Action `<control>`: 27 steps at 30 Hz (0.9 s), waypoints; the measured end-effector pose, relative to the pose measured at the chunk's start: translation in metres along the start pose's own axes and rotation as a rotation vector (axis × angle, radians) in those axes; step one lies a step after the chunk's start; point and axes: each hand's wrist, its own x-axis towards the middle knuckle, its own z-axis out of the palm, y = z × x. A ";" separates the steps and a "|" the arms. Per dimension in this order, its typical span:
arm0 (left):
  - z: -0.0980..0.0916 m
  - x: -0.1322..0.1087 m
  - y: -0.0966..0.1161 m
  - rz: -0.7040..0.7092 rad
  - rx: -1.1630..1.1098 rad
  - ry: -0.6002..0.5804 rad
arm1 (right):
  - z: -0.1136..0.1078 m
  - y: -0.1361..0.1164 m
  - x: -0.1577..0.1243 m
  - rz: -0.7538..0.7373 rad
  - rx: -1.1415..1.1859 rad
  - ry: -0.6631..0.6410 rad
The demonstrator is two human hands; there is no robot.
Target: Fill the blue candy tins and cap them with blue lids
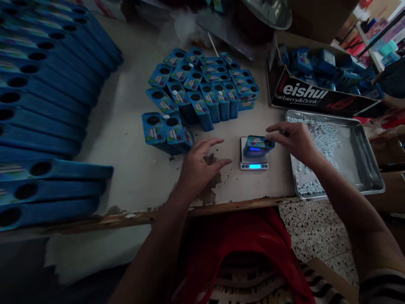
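A small digital scale [246, 159] with a lit blue display sits near the table's front edge. On its plate stands a blue candy box [255, 147] with a round hole in its top. My right hand [295, 139] is at that box's right end, fingertips pinched close together over the hole; whatever is between them is too small to make out. To the left of the scale, my left hand [202, 162] hovers with thumb and fingers spread, holding nothing. Right of the scale, small pale candies [325, 139] lie in a metal tray [360, 156], partly behind my right forearm.
Several blue boxes [209, 99] with round holes stand grouped beyond my hands. Long rows of similar boxes [47, 105] fill the left side. A black carton [319, 99] of blue boxes stands behind the tray. A metal bowl [272, 14] is at the back.
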 end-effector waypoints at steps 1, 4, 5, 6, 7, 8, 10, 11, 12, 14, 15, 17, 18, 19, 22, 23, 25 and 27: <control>-0.001 0.000 0.000 0.001 0.014 0.000 | -0.005 0.002 -0.001 0.004 0.049 0.063; -0.004 0.001 0.002 0.017 0.040 0.010 | -0.028 0.022 -0.007 0.086 0.271 0.208; -0.004 0.002 0.003 0.024 0.044 0.015 | -0.036 0.033 -0.011 0.136 0.336 0.213; -0.005 0.003 0.005 0.031 0.048 0.019 | -0.044 0.047 -0.017 0.189 0.372 0.200; -0.005 0.003 0.006 0.038 0.054 0.020 | -0.050 0.061 -0.024 0.242 0.370 0.183; -0.005 0.004 0.009 0.045 0.063 0.018 | -0.056 0.076 -0.033 0.288 0.320 0.175; -0.004 0.005 0.014 0.061 0.081 0.002 | -0.062 0.104 -0.053 0.340 0.121 0.191; -0.002 0.005 0.017 0.071 0.088 -0.004 | -0.065 0.116 -0.063 0.350 0.011 0.196; 0.000 0.005 0.021 0.077 0.096 -0.010 | -0.066 0.127 -0.073 0.354 -0.080 0.194; 0.004 0.005 0.028 0.081 0.122 -0.013 | -0.069 0.143 -0.090 0.361 -0.182 0.171; 0.007 0.004 0.031 0.082 0.141 -0.011 | -0.070 0.149 -0.096 0.368 -0.203 0.160; 0.011 0.004 0.039 0.094 0.189 -0.009 | -0.074 0.157 -0.106 0.375 -0.230 0.160; 0.012 0.005 0.042 0.109 0.215 -0.012 | -0.076 0.159 -0.109 0.369 -0.247 0.172; 0.013 0.005 0.045 0.130 0.242 -0.015 | -0.079 0.161 -0.112 0.355 -0.265 0.191; 0.019 0.013 0.053 0.222 0.318 -0.017 | -0.086 0.165 -0.115 0.299 -0.284 0.279; 0.023 0.017 0.056 0.259 0.346 -0.014 | -0.088 0.166 -0.114 0.290 -0.276 0.310; 0.038 0.026 0.063 0.335 0.421 -0.027 | -0.091 0.171 -0.109 0.281 -0.248 0.370; 0.058 0.035 0.073 0.400 0.524 -0.101 | -0.092 0.183 -0.100 0.258 -0.259 0.401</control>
